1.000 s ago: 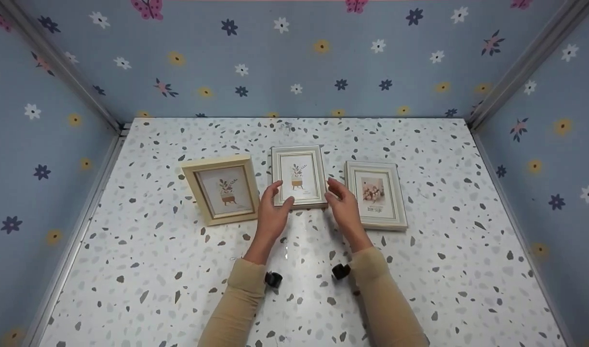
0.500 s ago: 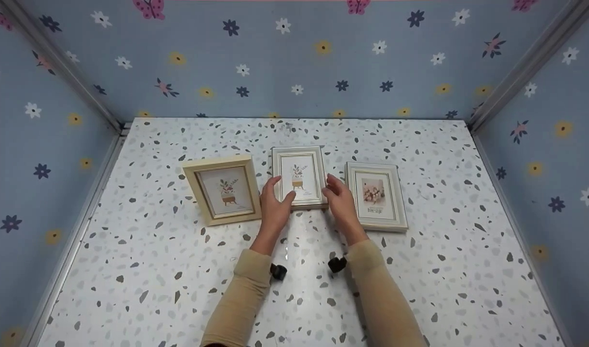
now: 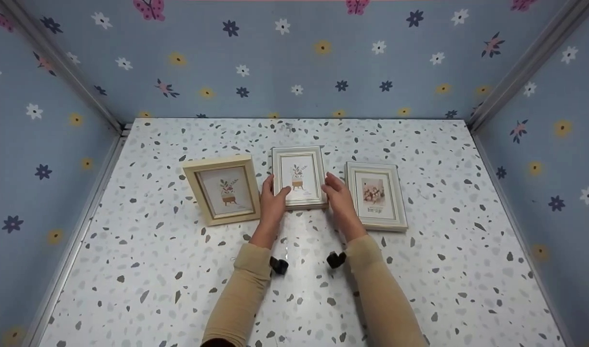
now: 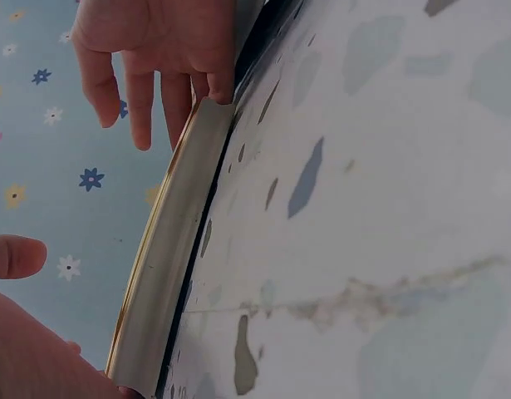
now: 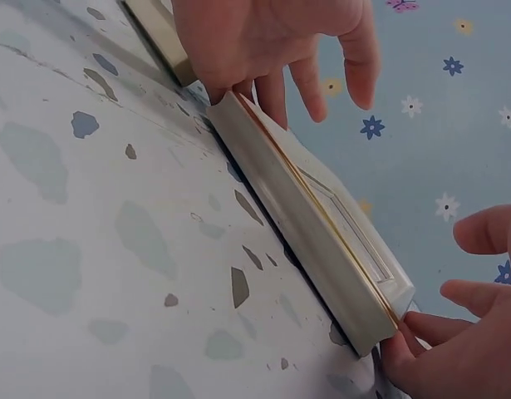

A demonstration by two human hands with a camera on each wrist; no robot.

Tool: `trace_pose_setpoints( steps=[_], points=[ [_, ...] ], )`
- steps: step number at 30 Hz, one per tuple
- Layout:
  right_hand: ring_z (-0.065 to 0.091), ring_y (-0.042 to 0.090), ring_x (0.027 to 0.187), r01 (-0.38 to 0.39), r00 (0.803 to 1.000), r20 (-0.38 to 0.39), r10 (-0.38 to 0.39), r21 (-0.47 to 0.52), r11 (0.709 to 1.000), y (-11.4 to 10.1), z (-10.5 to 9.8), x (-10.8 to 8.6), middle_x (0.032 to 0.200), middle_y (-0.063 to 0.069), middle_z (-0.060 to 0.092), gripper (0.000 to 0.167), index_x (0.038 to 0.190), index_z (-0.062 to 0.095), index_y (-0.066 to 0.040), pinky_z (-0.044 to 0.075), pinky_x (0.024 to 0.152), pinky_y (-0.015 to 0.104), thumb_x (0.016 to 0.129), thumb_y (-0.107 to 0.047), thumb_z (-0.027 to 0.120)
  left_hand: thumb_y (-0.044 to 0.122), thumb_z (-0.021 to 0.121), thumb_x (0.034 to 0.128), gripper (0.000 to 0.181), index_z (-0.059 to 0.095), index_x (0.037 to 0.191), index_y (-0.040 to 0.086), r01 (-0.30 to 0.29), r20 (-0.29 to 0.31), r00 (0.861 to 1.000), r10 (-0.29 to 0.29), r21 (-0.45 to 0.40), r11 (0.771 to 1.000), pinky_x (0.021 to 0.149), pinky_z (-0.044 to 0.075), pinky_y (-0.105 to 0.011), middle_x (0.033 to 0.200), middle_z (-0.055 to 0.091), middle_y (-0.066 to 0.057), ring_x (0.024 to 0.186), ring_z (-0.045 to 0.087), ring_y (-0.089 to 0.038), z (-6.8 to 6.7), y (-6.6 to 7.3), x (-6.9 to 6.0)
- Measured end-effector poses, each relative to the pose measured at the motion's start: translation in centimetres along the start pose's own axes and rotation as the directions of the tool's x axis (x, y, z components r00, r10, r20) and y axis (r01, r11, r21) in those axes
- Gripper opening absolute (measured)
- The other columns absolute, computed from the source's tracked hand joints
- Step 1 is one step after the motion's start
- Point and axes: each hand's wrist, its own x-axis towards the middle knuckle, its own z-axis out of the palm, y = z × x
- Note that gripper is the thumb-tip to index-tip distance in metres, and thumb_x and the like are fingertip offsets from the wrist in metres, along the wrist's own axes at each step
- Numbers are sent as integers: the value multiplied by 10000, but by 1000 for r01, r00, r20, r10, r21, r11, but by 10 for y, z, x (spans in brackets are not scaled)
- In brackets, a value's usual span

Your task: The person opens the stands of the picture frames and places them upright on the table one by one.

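Blue flowery walls (image 3: 294, 58), speckled white worktop (image 3: 304, 299). Middle frame (image 3: 298, 150) is lying face up, potted-plant print (image 3: 304, 168) inside, left hand (image 3: 273, 205) and right hand (image 3: 341, 200) touching its sides, fingers loosely extended. Cream frame (image 3: 217, 162) standing left has a similar print (image 3: 228, 192); right frame (image 3: 371, 166) holds a pink flower picture (image 3: 373, 191).

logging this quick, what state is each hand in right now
Left hand: open, fingers against the left edge of the middle picture frame.
Right hand: open, fingers against that frame's right edge.
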Motion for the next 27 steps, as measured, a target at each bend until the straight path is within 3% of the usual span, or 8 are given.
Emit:
trace_pose_setpoints(
  steps=[5, 12, 21, 27],
  points=[
    [311, 225, 1446, -21, 1000, 14, 20, 57, 998, 1, -2, 0, 1559, 122, 370, 538, 1535, 357, -55, 241, 1174, 334, 1030, -145, 516, 183, 600, 958, 720, 235, 1569, 74, 12, -8, 1000, -12, -32, 999, 1183, 204, -343, 1611, 253, -129, 1482, 220, -247, 0, 1, -1],
    [346, 221, 1424, -10, 999, -32, 15, 155, 988, -3, -1, -4, 1535, 127, 397, 546, 1522, 375, -55, 269, 1160, 321, 1008, -114, 551, 216, 627, 937, 747, 248, 1571, 99, 16, -21, 1000, -17, -44, 999, 1180, 204, -330, 1611, 262, -97, 1484, 213, -228, 1, 0, -3],
    [414, 222, 1380, -5, 998, -54, 13, 139, 990, -13, -4, -11, 1504, 83, 442, 533, 1507, 408, -64, 324, 1131, 323, 1001, -105, 570, 131, 650, 919, 712, 311, 1538, 47, -84, -51, 995, 80, -73, 994, 1169, 239, -317, 1565, 341, -129, 1455, 291, -253, 3, 4, -9],
    [452, 223, 1344, 3, 998, -60, 2, 83, 997, -18, -8, -17, 1484, 68, 461, 520, 1497, 433, -68, 405, 1073, 354, 1004, -139, 581, 77, 667, 894, 698, 352, 1514, 29, -161, -97, 982, 160, 3, 987, 1121, 344, -336, 1509, 401, -149, 1386, 405, -292, 4, 10, -13]
  ],
)
